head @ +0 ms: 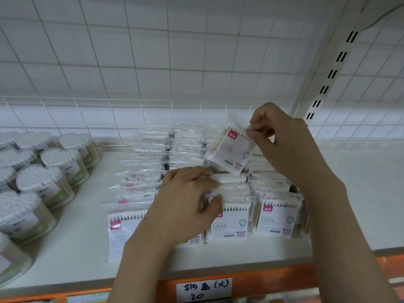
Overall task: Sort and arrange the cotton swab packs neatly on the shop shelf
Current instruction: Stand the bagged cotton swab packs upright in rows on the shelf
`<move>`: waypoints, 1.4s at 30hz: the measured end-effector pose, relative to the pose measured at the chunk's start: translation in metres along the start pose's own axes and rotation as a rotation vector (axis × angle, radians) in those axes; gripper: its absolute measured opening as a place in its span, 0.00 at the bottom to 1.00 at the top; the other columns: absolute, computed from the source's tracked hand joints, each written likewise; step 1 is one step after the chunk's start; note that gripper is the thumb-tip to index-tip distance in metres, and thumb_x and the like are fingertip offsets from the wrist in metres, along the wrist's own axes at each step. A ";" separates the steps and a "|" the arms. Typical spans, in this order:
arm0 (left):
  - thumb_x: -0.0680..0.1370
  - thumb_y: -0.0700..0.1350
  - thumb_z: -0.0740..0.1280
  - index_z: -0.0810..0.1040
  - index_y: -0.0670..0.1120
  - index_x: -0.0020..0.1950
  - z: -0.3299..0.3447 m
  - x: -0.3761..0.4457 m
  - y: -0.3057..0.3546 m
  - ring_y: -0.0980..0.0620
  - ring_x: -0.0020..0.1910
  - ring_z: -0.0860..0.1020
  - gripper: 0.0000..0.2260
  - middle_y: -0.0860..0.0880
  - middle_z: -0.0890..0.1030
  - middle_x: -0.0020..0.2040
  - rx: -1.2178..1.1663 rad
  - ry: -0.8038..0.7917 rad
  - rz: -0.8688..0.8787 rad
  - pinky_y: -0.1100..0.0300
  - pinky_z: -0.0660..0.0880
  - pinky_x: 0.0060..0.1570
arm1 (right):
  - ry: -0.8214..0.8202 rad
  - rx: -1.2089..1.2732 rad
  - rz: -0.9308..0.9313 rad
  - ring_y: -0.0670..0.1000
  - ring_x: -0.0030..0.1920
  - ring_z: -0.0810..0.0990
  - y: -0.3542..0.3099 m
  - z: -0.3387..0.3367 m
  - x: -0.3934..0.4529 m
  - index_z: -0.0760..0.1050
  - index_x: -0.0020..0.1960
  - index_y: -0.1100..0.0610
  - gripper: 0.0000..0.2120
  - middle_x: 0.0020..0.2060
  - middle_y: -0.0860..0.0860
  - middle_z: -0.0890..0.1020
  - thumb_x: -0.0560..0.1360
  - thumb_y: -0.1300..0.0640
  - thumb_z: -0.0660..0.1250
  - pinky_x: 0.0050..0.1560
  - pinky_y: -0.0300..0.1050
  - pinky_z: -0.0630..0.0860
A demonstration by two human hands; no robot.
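Round swab tubs (52,169) crowd the shelf (349,193) at the left. Rows of flat packs (142,171) stand mid-shelf. The left hand (188,200) grips the top of a front-row pack (231,221). The right hand (282,138) pinches a tilted pack (231,149) by its top edge, held above the rows.

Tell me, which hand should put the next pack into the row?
Probably the right hand: it already pinches a lifted pack above the rows, while the left hand rests on the middle row.
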State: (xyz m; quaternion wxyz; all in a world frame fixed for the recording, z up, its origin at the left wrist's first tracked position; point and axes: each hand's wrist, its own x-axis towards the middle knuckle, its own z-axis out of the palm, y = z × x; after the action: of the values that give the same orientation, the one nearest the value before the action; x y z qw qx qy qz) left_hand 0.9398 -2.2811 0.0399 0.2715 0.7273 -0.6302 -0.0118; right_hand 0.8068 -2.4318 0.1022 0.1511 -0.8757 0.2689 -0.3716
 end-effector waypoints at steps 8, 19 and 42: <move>0.71 0.57 0.58 0.80 0.53 0.57 0.000 0.000 0.000 0.59 0.65 0.68 0.20 0.58 0.74 0.63 -0.005 0.015 0.012 0.67 0.52 0.58 | 0.105 -0.125 -0.097 0.49 0.38 0.80 0.000 0.008 0.006 0.78 0.49 0.59 0.04 0.38 0.50 0.83 0.75 0.64 0.66 0.43 0.36 0.74; 0.71 0.61 0.53 0.79 0.53 0.59 0.001 0.001 -0.002 0.58 0.64 0.69 0.24 0.58 0.74 0.62 -0.003 0.014 0.016 0.63 0.56 0.59 | -0.146 -0.145 -0.071 0.47 0.40 0.80 0.008 0.024 0.007 0.80 0.48 0.55 0.07 0.40 0.47 0.83 0.76 0.62 0.64 0.46 0.46 0.77; 0.78 0.48 0.58 0.73 0.44 0.65 0.004 0.044 -0.014 0.50 0.66 0.68 0.18 0.49 0.74 0.64 0.127 0.090 -0.002 0.53 0.61 0.64 | -0.420 -0.252 -0.002 0.53 0.58 0.73 0.021 0.051 0.011 0.75 0.61 0.57 0.16 0.56 0.53 0.79 0.79 0.61 0.53 0.60 0.53 0.68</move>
State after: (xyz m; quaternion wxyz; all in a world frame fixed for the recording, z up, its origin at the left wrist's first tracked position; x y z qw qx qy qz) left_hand 0.9596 -2.3221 0.0448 0.2531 0.7434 -0.6162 0.0608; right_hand 0.8432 -2.4523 0.0640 0.0928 -0.9459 0.2749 -0.1450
